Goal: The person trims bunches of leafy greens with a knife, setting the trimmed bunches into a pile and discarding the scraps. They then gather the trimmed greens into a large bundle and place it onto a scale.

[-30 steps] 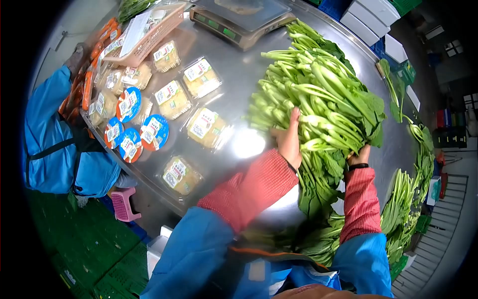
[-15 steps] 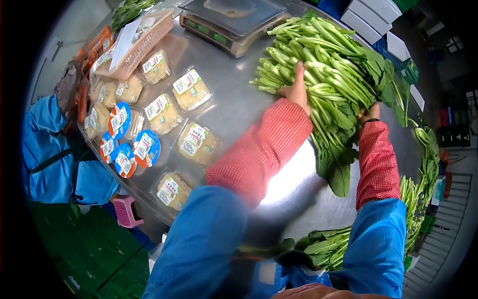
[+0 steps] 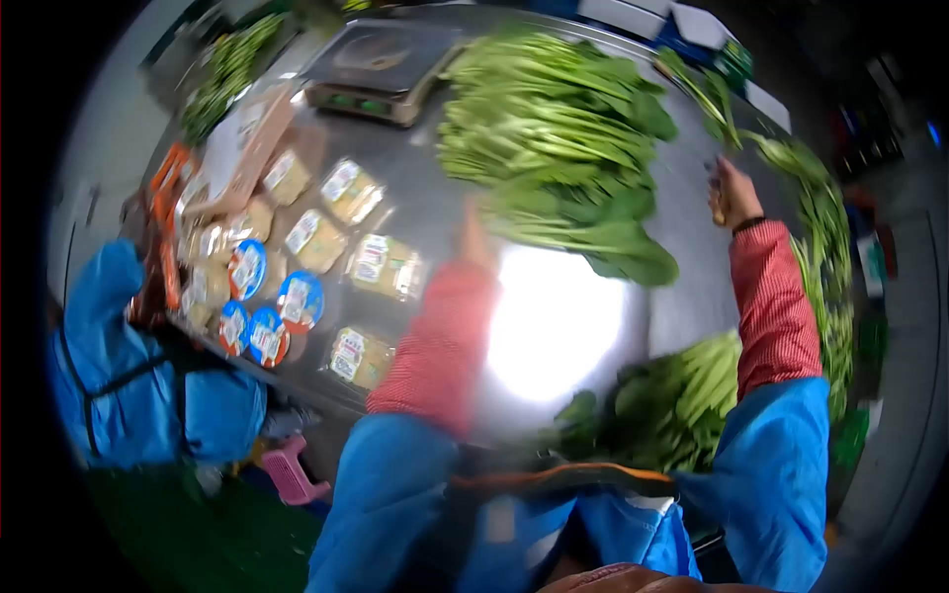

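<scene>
A broad pile of leafy greens with pale green stalks (image 3: 554, 128) lies on the metal table, stalk ends to the left and leaves to the right. My left hand (image 3: 476, 237) is at the pile's lower left edge, its fingers smeared by motion. To the right of the pile, apart from it, my right hand (image 3: 733, 198) hovers over the table with loosely bent fingers and nothing visible in them. More greens (image 3: 682, 395) lie near my body, partly behind my right sleeve. Others (image 3: 825, 227) run along the table's right edge.
A weighing scale (image 3: 381, 69) stands at the back left. Several clear packs (image 3: 386, 265) with labels and blue-lidded tubs (image 3: 300, 299) cover the left side, beside a pink basket (image 3: 247, 148). A person in blue (image 3: 104, 346) is at the left edge; a pink stool (image 3: 295, 472) stands below.
Both hands have come off the grips they had on the greens; the right moved to the right, the left down and left. The greens now lie flat and spread on the table.
</scene>
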`<state>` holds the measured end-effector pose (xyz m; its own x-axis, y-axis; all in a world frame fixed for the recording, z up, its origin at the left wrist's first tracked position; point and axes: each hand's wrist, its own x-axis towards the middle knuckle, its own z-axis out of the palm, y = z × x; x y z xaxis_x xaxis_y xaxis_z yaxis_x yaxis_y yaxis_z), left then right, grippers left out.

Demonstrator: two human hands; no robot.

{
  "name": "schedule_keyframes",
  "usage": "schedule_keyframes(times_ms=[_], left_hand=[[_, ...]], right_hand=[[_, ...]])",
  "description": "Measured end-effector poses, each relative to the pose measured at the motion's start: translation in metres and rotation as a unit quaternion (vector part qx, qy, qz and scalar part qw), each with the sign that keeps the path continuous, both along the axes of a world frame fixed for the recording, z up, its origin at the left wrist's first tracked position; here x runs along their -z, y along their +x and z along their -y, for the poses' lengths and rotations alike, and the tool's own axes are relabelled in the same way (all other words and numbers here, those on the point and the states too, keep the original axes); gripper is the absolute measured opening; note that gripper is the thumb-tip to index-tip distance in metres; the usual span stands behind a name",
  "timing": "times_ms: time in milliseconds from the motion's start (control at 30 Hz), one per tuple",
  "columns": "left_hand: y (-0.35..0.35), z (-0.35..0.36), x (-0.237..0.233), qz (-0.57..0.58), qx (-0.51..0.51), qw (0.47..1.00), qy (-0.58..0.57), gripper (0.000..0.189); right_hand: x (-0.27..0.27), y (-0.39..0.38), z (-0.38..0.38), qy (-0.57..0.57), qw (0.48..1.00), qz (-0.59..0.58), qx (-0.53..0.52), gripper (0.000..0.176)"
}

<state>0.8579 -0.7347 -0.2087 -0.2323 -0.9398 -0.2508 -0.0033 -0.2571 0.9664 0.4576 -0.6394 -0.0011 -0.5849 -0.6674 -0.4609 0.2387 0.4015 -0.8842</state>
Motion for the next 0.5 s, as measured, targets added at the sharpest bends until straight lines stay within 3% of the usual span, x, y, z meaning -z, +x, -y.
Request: schedule_keyframes(times_ms=[33, 67, 167, 200, 333, 500], left_hand=[[0.007, -0.01, -0.011, -0.029, -0.049, 0.997, 0.055, 0.085], [0.006, -0.027, -0.05, -0.187, -0.152, 0.935, 0.26, 0.085], [0.016, -0.073, -0.052, -0.128, -0.164, 0.95, 0.232, 0.085], [0.014, -0.09, -0.054, -0.106, -0.161, 0.959, 0.21, 0.084], [-0.008, -0.143, -0.068, -0.149, 0.0, 0.955, 0.256, 0.074], [-0.075, -0.187, -0.095, -0.092, 0.227, 0.949, 0.199, 0.067]], right_hand=[[-0.022, 0.008, -0.019, -0.03, 0.998, -0.049, 0.003, 0.027], [-0.051, 0.025, -0.045, -0.018, 0.99, -0.137, -0.017, 0.025], [-0.094, 0.029, -0.137, -0.012, 0.957, -0.284, -0.063, 0.027], [-0.103, 0.033, -0.17, -0.009, 0.958, -0.284, -0.028, 0.027], [-0.112, 0.021, -0.295, 0.028, 0.944, -0.318, 0.083, 0.028], [-0.083, -0.03, -0.46, 0.145, 0.901, -0.342, 0.224, 0.033]])
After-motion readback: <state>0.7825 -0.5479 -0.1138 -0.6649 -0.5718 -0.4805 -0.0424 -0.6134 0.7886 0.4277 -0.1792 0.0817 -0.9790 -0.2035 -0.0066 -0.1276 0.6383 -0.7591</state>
